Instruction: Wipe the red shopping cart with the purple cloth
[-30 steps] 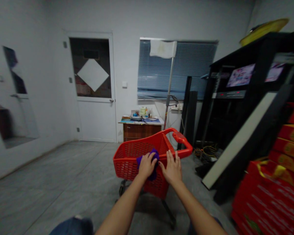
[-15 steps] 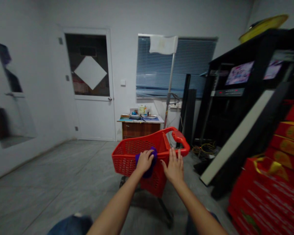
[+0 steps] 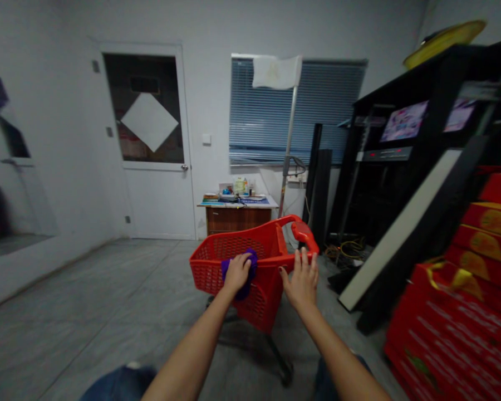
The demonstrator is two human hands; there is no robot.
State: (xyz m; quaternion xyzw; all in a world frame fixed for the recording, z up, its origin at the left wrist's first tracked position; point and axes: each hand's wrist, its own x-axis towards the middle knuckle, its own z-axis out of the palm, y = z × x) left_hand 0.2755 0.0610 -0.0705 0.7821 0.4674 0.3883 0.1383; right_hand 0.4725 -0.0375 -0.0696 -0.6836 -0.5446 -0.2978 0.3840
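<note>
A red plastic shopping cart (image 3: 217,262) on wheels stands on the grey floor in front of me. My left hand (image 3: 235,273) presses a purple cloth (image 3: 247,266) against the cart's near rim, fingers curled over the cloth. My right hand (image 3: 303,278) rests at the cart's near corner just below its red handle (image 3: 305,235), fingers stretched out and together, holding nothing.
Stacked red cartons (image 3: 455,301) rise at the right. A black shelf unit (image 3: 417,156) and a leaning white board (image 3: 401,234) stand behind them. A small wooden desk (image 3: 236,214) sits under the blinds, beside a white door (image 3: 158,167). Cables (image 3: 346,248) lie on the floor.
The left hand with the cloth has slid leftward along the cart rim. The right hand has shifted a little toward the handle.
</note>
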